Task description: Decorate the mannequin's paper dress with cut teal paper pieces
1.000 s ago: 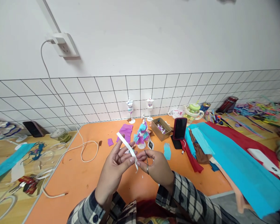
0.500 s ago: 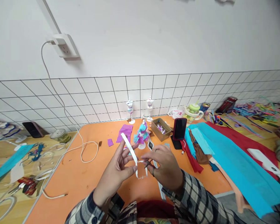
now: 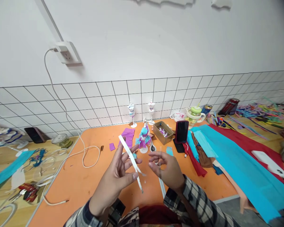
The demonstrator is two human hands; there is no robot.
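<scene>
My left hand [image 3: 117, 178] is raised above the orange table, gripping a white strip [image 3: 128, 152] between thumb and fingers. The strip slants from upper left to lower right, and its lower part splits into two loose tails. To its right, my right hand [image 3: 171, 171] is apart from the strip with curled fingers. Small scissors [image 3: 160, 159] appear as a smeared grey shape at its thumb and fingers; their blades cannot be made out. Just beyond both hands stands a small dress form [image 3: 144, 137] in turquoise and purple fabric.
Two white mini dress forms [image 3: 132, 113] stand by the tiled wall. Purple cloth [image 3: 126, 137], a small cardboard box [image 3: 158, 137] and a phone on a stand [image 3: 181, 131] lie ahead. Long blue cloth [image 3: 239, 164] covers the right side; a white cable [image 3: 84, 154] loops at left.
The strip's lower loop has come apart into two loose tails. My right hand has drawn back to the right, away from the strip. My left hand still holds it.
</scene>
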